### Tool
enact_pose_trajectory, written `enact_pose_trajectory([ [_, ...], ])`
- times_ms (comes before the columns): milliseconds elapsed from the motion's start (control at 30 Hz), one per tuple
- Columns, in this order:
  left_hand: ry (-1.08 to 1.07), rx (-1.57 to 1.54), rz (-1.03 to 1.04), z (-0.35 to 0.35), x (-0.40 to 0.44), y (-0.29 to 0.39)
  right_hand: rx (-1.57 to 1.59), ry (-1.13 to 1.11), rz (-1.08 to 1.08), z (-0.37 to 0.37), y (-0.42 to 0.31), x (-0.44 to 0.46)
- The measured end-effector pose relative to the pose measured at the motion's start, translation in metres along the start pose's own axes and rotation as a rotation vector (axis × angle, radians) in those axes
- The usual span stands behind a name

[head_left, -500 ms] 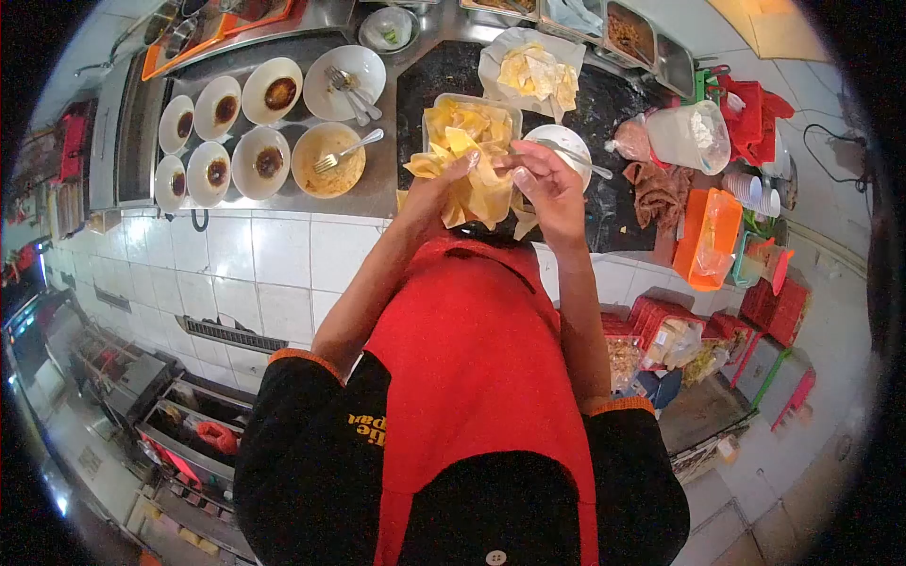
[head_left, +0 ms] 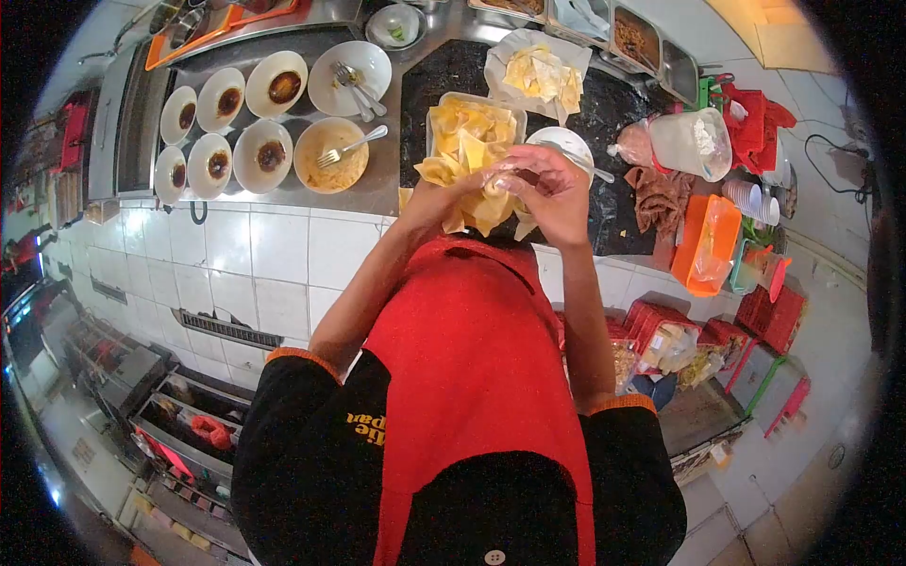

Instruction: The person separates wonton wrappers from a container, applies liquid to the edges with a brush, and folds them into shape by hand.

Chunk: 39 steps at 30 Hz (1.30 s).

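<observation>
My left hand [head_left: 455,193] is closed on a thin yellow wonton wrapper [head_left: 494,190], bunched up between my two hands. The fingers of my right hand [head_left: 549,193] pinch the same wrapper from the other side; whether they also hold a small tool is hidden. Just beyond, a rectangular plastic container [head_left: 520,121] is heaped with folded yellow wontons [head_left: 462,123], some spilling over its near edge. A white bowl [head_left: 578,143] with a utensil across it stands right beside my right hand. Behind it, more yellow wrappers [head_left: 540,77] lie on a paper-lined plate [head_left: 499,66].
On the left stand several white bowls [head_left: 260,158] with dark sauce, a bowl with a fork [head_left: 342,151] and a bowl with cutlery [head_left: 363,66]. To the right are a brown cloth [head_left: 658,198], a white tub [head_left: 694,146] and an orange basket [head_left: 700,247]. Metal trays [head_left: 634,40] line the back.
My right hand has moved left and closed in on my left hand at the wrapper. The wrapper has gone from spread out to gathered between my fingers.
</observation>
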<state>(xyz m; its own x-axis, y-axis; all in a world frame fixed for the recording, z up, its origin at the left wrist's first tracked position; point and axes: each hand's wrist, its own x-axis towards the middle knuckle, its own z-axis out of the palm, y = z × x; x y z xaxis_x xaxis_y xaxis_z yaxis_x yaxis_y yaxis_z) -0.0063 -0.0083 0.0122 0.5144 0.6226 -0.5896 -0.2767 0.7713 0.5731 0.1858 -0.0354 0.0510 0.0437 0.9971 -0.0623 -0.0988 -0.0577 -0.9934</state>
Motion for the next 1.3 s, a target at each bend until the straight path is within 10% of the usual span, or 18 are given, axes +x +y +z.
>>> enact_pose_trajectory([
  [667, 0.225, -0.037, 0.139, -0.101, 0.015, -0.060, -0.425, -0.172, 0.239, -0.006, 0.090, 0.051],
  [1033, 0.023, -0.586, 0.239, -0.123, -0.015, -0.021, -0.855, -0.411, -0.188, 0.008, 0.118, 0.121],
  [1100, 0.013, -0.504, 0.266, -0.117, -0.017, -0.017, -1.005, -0.257, -0.616, 0.005, 0.131, 0.121],
  [1300, -0.021, -0.574, 0.272, -0.112, -0.010, -0.020, -0.973, -0.356, -0.490, -0.008, 0.140, 0.109],
])
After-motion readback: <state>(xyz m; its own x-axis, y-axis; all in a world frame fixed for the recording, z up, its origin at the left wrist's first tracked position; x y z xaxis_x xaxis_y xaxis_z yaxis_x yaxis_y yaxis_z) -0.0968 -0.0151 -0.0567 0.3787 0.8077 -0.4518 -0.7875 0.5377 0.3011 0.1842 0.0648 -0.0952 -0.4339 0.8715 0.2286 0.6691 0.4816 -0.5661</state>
